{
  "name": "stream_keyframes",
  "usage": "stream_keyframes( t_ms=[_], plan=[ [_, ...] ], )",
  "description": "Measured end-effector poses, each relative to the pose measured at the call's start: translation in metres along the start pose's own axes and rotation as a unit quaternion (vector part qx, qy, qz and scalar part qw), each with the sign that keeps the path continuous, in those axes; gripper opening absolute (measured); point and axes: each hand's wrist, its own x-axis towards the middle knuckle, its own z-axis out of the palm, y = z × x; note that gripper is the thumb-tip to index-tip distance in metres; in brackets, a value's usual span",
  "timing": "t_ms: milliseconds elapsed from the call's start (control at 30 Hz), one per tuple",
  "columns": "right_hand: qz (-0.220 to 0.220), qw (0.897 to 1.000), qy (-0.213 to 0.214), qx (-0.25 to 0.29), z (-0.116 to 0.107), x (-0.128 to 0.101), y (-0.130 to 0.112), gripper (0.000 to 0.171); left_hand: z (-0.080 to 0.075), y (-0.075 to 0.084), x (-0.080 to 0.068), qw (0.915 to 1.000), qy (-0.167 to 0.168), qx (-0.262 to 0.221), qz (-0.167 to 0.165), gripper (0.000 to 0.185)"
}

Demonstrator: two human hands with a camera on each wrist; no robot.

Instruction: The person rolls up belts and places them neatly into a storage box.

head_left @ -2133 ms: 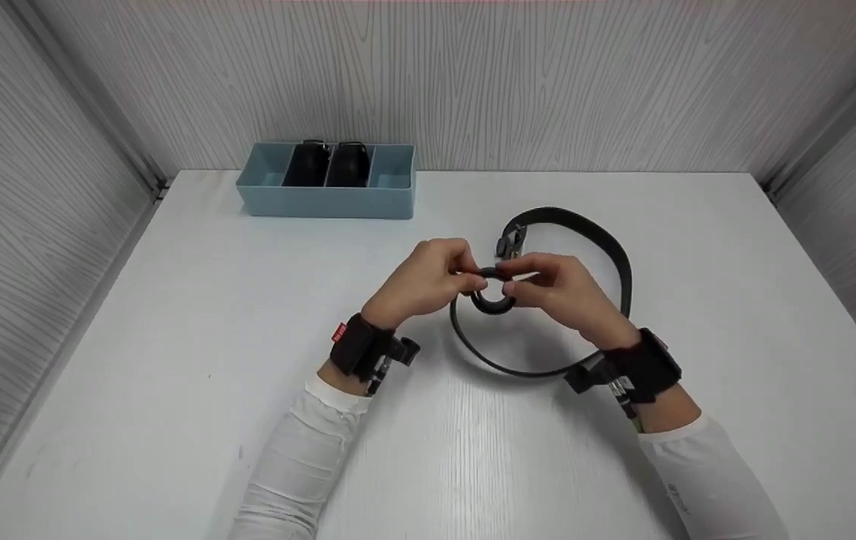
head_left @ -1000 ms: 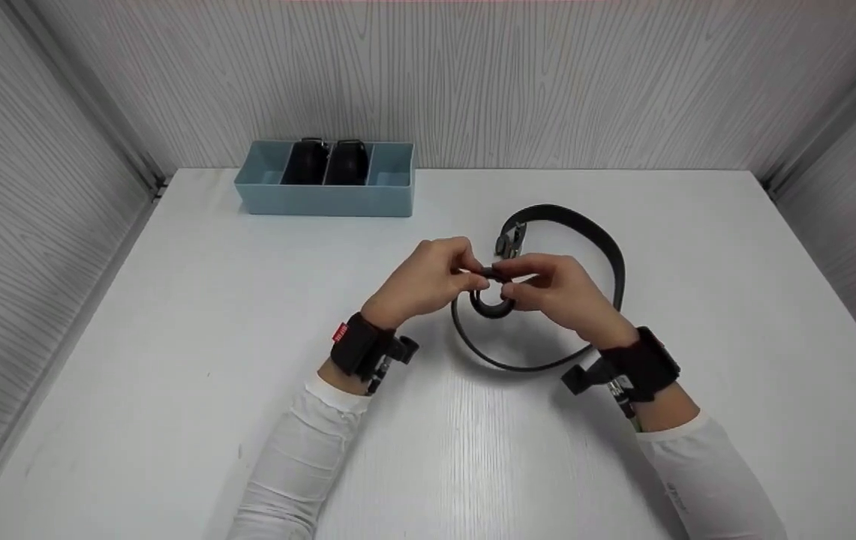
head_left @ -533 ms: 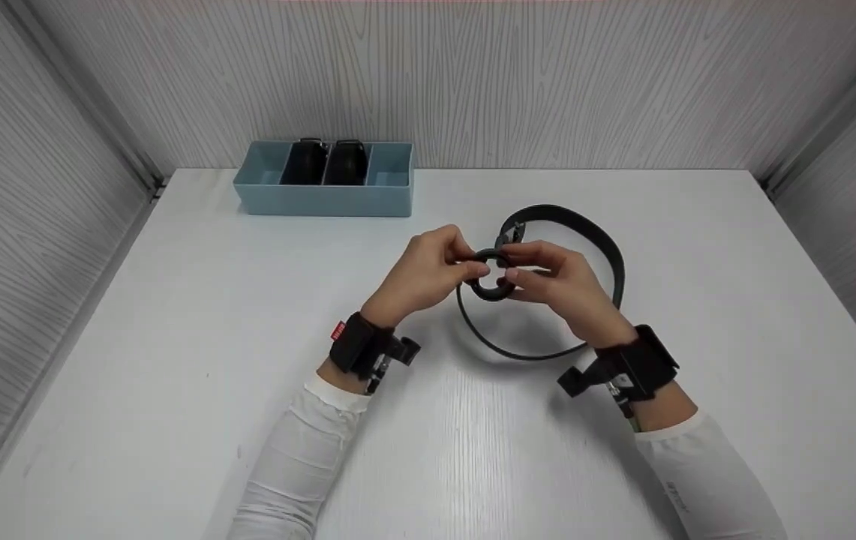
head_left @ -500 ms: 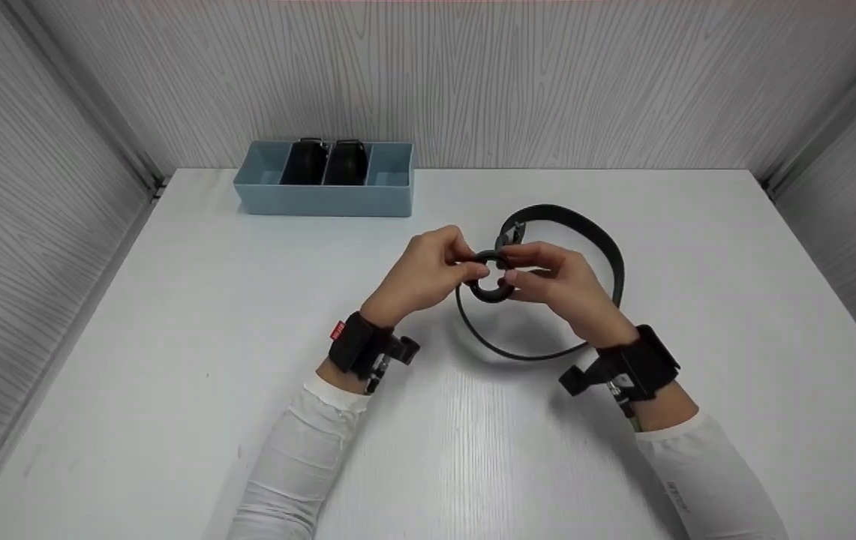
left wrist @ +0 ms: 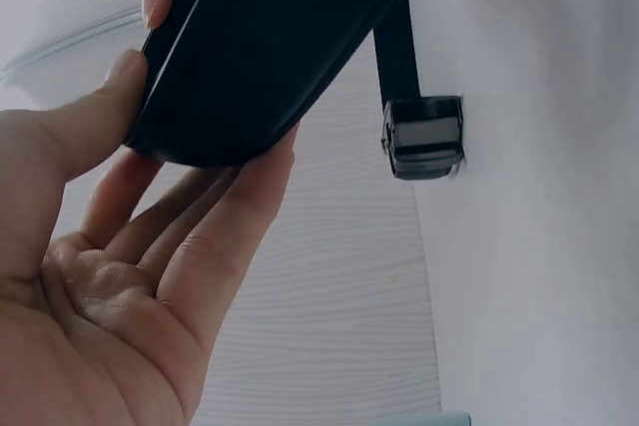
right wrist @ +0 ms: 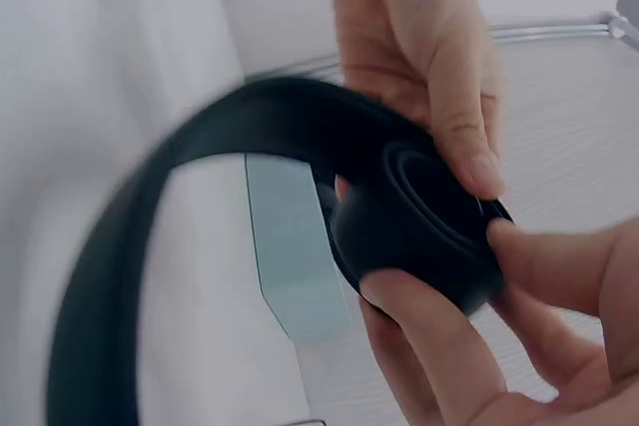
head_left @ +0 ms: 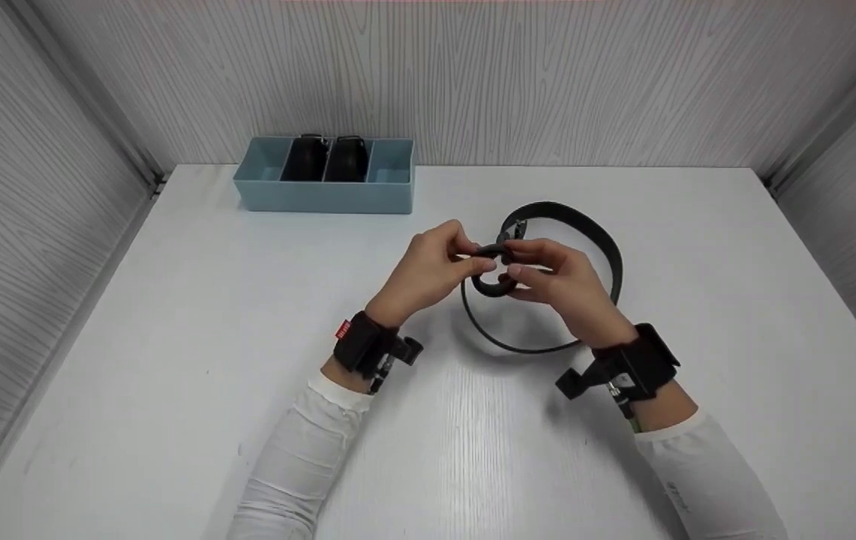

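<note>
- Both my hands are on the belt (head_left: pixel 548 214) at mid-table: the rolled end, a tight coil (head_left: pixel 489 279), sits between them and the loose loop lies on the table (head_left: pixel 172 337) to the right and far side.
- Left hand (head_left: pixel 428 270): fingers curled, thumb and fingertips pinching the coil's left rim; the left wrist view shows the strap (left wrist: pixel 270 37) across my fingers (left wrist: pixel 215 246).
- Right hand (head_left: pixel 555 281): also curled, thumb and fingers clamped on the coil (right wrist: pixel 419 216) faces.
- To roll well, I judge: keep the pinch tight so the coil can't spring open, feed the strap flat with edges aligned, and let the buckle (head_left: pixel 512 229) slide in freely.
- Versus 2.1 s ago: my hands and coil sit slightly farther from me and now overlap the buckle; the loose loop looks smaller.
- The blue tray (head_left: pixel 326 196) at far left, holding two rolled belts (head_left: pixel 326 159), hasn't changed.
</note>
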Motion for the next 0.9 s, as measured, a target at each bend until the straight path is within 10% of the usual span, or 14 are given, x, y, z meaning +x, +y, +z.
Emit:
stream_keyframes(
  t_ms=[233,533,900],
  plan=[
    [0.003,1.000,0.006,0.021,-0.0003,0.0015,0.0019,0.042,-0.0007,0.0008,-0.0003,0.9999,0.009,-0.002,0.014,0.022],
    [-0.019,0.993,-0.057,-0.101,-0.0053,-0.0003,-0.0023,0.039,-0.0065,0.0019,-0.0019,0.9971,-0.061,0.039,0.024,0.020],
    [-0.017,1.000,0.011,0.015,-0.0011,0.0000,-0.0001,0.040,-0.0012,0.0001,0.0001,1.0000,0.008,-0.003,-0.001,0.025]
  ],
)
